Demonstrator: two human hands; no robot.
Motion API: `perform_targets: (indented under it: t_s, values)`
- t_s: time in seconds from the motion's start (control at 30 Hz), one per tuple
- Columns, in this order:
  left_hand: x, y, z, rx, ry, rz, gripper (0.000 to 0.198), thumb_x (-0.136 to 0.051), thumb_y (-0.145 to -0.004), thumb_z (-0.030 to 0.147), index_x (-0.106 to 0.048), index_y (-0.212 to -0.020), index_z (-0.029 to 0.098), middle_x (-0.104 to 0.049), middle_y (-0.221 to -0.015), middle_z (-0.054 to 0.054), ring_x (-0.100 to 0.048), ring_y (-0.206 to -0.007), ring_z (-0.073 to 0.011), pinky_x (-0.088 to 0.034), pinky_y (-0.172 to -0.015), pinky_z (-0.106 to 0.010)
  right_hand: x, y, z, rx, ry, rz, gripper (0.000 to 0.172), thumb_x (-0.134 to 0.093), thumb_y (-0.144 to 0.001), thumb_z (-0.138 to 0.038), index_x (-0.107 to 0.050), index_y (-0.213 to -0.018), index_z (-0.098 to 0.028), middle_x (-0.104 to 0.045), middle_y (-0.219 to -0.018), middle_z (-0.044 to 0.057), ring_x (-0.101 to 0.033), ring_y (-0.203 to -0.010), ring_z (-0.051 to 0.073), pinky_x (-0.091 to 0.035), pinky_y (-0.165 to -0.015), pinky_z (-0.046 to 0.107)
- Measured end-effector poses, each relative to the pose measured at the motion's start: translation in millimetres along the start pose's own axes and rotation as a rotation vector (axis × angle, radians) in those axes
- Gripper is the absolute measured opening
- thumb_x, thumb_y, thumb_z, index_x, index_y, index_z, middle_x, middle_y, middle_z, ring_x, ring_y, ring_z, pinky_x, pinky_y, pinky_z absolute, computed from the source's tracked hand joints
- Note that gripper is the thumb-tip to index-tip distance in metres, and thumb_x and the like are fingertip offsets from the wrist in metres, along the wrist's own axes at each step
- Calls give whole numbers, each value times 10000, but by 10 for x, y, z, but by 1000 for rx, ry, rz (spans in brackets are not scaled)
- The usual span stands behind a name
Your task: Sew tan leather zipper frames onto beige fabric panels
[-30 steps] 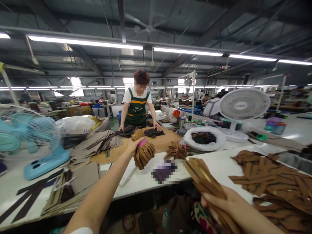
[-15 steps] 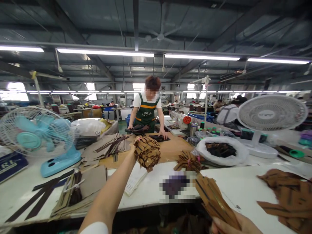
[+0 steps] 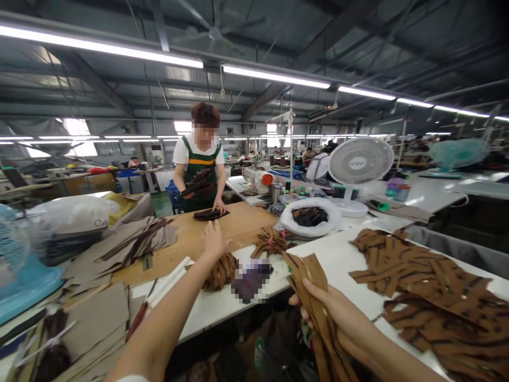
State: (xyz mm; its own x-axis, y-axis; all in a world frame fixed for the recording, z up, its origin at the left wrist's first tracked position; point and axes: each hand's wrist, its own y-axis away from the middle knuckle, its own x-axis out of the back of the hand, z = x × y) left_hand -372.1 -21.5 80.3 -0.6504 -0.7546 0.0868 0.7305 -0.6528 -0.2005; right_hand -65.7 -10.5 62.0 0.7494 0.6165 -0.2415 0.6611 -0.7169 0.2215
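My left hand reaches out over the table, its fingers stretched forward with nothing seen in them. Just below its wrist a bundle of brown fabric strips rests on the white tabletop, partly covered by my forearm. At the right, my right hand is closed around several long brown zipper strips, thumb on top; they hang down past the table's edge. A second bundle tied with pink lies farther back. To the right spreads a large loose pile of brown zipper strips.
Across the table a person in a green apron handles dark pieces on brown board. A white bag of dark pieces, a white fan, a blue fan and beige fabric pieces stand or lie around. A pixelated object sits near the front edge.
The view has turned right. My left hand has let go of the brown bundle, which now rests on the table. My right hand has come farther into view with the zipper strips.
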Motion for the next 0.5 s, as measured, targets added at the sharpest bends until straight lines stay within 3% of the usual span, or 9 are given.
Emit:
perform_targets:
  t_s: [0.07, 0.13, 0.23, 0.27, 0.37, 0.5]
  values:
    - [-207, 378, -19, -24, 33, -114, 763, -875, -559, 316, -528, -1227, 189, -380, -1446, -144, -232, -1382, -327, -292, -1071, -359, 12, -92, -2, 32, -58, 18, 487, -746, -676, -582, -671, -829, -125, -669, -714, 86, -580, -554, 146, -474, -513, 236]
    - [-414, 845, -79, 23, 74, -271, 682, -815, -590, 520, -590, -1141, 186, -535, -1306, -147, -435, -1263, -316, -368, -1013, -358, 1, -180, 23, 82, -92, 52, 526, -789, -613, -573, -683, -869, -126, -692, -828, 116, -633, -666, 194, -516, -591, 276]
    - [-690, 1511, -199, 215, 181, -570, 798, -394, -693, 857, -668, -936, 149, -683, -930, -163, -659, -875, -283, -509, -757, -387, -40, -252, 106, 113, -89, 74, 606, -794, -544, -629, -696, -884, -137, -691, -951, 131, -644, -886, 280, -523, -798, 372]
    - [-765, 1680, -236, 337, 313, -716, 826, -393, -664, 880, -666, -929, 147, -685, -880, -149, -664, -826, -263, -505, -740, -371, -47, -253, 142, 127, -78, 85, 608, -788, -541, -643, -702, -872, -141, -686, -986, 128, -624, -962, 294, -490, -882, 387]
    - [-931, 1974, -331, 462, 508, -753, 680, -656, -570, 781, -660, -799, 140, -670, -721, -88, -638, -649, -193, -476, -651, -294, -16, -197, 242, 176, -37, 114, 591, -784, -550, -648, -715, -853, -145, -667, -1072, 116, -551, -1113, 299, -356, -1044, 373]
    - [-1038, 2053, -418, 461, 534, -610, 575, -796, -511, 650, -653, -717, 132, -645, -632, -58, -604, -566, -169, -461, -618, -280, 97, -75, 331, 191, -27, 172, 633, -794, -562, -620, -689, -979, -155, -682, -1029, 104, -589, -1055, 321, -422, -989, 442]
